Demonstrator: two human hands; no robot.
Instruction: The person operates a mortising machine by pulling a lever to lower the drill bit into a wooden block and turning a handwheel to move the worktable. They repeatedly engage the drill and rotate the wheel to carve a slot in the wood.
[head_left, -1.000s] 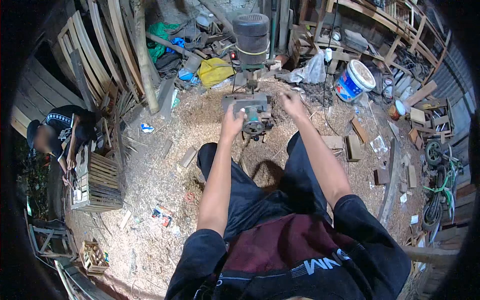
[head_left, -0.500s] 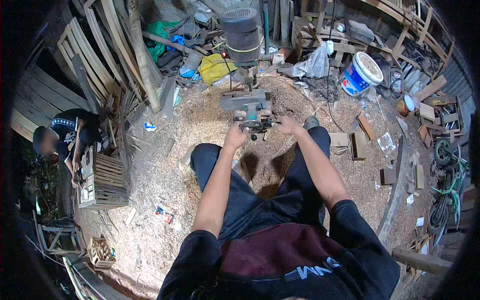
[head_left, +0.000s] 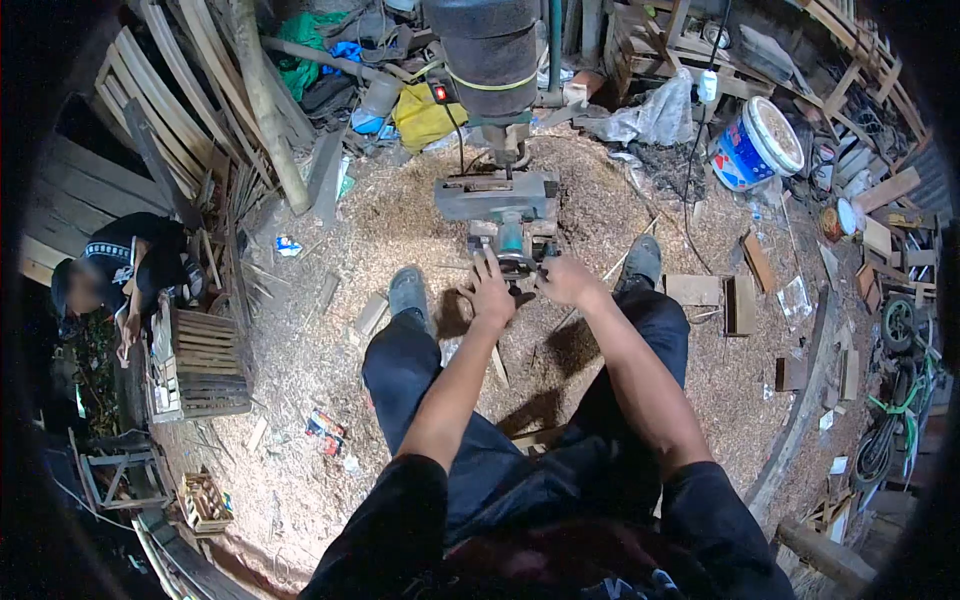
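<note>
Ahead of me stands a bench machine with a big dark motor (head_left: 480, 55) over a carriage with a green screw housing (head_left: 511, 236). Across that carriage sits a greyish block (head_left: 495, 202), under the machine's spindle (head_left: 505, 150). A dark handwheel (head_left: 516, 265) faces me at the front. My left hand (head_left: 490, 298) is open at the wheel's left side, fingers stretched and spread. On the right side my right hand (head_left: 568, 282) is closed around a small handle beside the wheel; its fingers largely cover the handle.
Wood shavings (head_left: 330, 370) cover the ground. Blue-and-white bucket (head_left: 740, 155) and wood offcuts (head_left: 740, 305) lie right, near a black cable (head_left: 690, 190). At left, a person (head_left: 140, 265) crouches by a slatted crate (head_left: 208, 365). A yellow sack (head_left: 430, 115) lies behind the machine.
My left hand has loosened from the wheel and spread its fingers. My right hand stays at its handle. The view has shifted, bringing the machine closer, and my legs have moved wider apart.
</note>
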